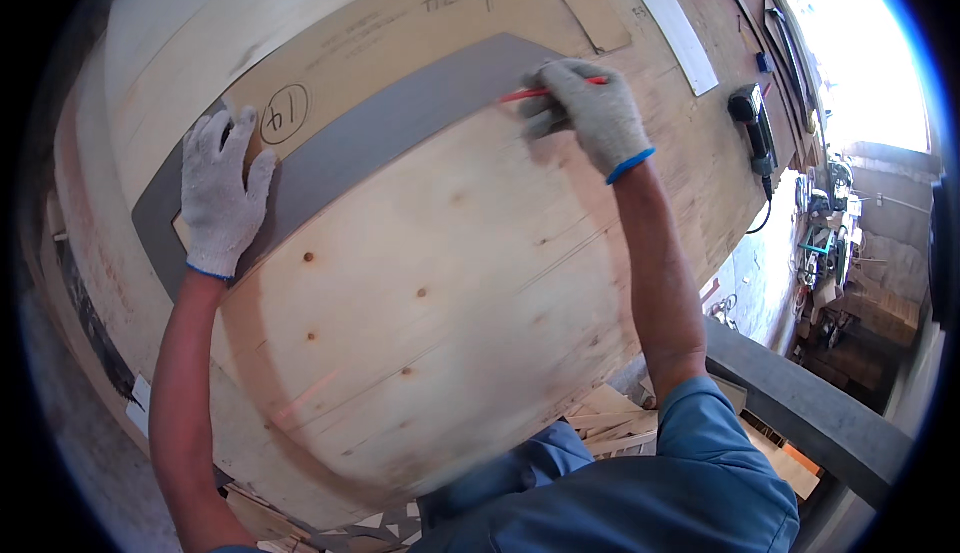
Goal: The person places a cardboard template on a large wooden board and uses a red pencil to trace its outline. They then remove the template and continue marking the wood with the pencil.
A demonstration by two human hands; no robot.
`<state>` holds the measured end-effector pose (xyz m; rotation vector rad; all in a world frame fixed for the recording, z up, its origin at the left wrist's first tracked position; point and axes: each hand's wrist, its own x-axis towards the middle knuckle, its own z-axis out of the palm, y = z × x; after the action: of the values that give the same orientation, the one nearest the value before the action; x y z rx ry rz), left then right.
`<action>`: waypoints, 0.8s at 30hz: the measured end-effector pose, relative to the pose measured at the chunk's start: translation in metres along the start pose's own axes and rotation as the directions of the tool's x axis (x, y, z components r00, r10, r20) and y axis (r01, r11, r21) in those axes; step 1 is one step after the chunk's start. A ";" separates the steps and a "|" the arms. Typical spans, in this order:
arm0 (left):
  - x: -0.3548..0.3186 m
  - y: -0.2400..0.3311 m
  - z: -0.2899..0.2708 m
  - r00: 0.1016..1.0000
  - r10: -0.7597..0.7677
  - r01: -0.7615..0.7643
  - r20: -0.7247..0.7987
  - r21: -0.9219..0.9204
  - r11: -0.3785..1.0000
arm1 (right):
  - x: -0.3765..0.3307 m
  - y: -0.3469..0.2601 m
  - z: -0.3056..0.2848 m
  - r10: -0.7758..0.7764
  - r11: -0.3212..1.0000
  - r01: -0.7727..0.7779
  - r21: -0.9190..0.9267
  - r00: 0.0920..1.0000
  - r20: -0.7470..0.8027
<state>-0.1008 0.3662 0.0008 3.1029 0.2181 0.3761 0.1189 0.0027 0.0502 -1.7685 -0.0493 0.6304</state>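
Observation:
My left hand, in a white knit glove with a blue cuff, presses with fingers spread on a long curved grey template. The template lies on a large pale plywood sheet. My right hand, gloved the same way, is closed on a red pencil. The pencil's tip points left, close to the template's lower edge near its right end; whether it touches the wood I cannot tell. Just beyond the grey piece lies a brown board with handwritten marks and a notch.
At the right of the plywood rests a black corded hand tool. A white strip lies at the far right, with thin wood strips beyond. A grey beam stands right of my body; wood offcuts lie below the sheet's near edge.

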 end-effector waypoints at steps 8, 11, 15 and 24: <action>0.003 0.004 0.002 0.999 0.017 -0.018 -0.040 -0.012 1.000 | 0.033 0.000 -0.085 -0.073 0.997 0.071 -0.017 0.989 -0.127; 0.002 0.002 0.001 0.999 0.024 -0.024 -0.028 0.010 1.000 | 0.038 0.005 -0.097 -0.074 0.997 0.078 0.023 0.988 -0.138; 0.002 0.003 -0.001 1.000 0.007 -0.008 -0.021 -0.015 1.000 | 0.047 0.017 -0.105 -0.074 0.991 0.088 0.104 0.989 -0.130; 0.005 0.002 -0.003 0.997 0.020 -0.023 -0.073 -0.041 0.999 | 0.079 0.053 -0.155 -0.001 0.892 -0.060 0.449 0.991 0.134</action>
<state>-0.0964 0.3648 0.0047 3.0561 0.1756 0.4883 0.2389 -0.1226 -0.0046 -1.2763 0.0334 0.7153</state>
